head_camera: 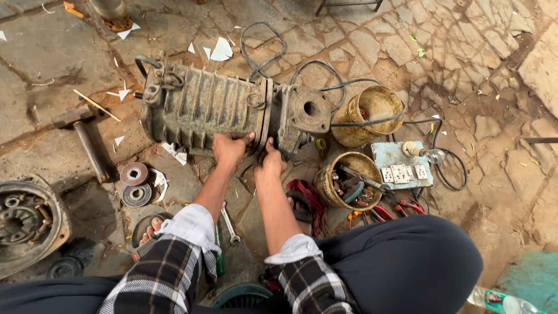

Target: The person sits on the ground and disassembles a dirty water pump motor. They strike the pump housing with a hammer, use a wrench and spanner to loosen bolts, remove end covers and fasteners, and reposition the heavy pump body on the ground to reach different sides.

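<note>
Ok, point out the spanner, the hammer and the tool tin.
spanner (230, 224), head view, middle of its shank.
hammer (90, 150), head view, midway along its handle.
tool tin (323, 187), head view, its outer wall.

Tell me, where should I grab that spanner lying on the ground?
Probably grip the spanner by its long thin shaft, coming straight down from above. It lies flat on the stone floor between the person's forearms, near the left hand, so only its top and edges are free.
</note>
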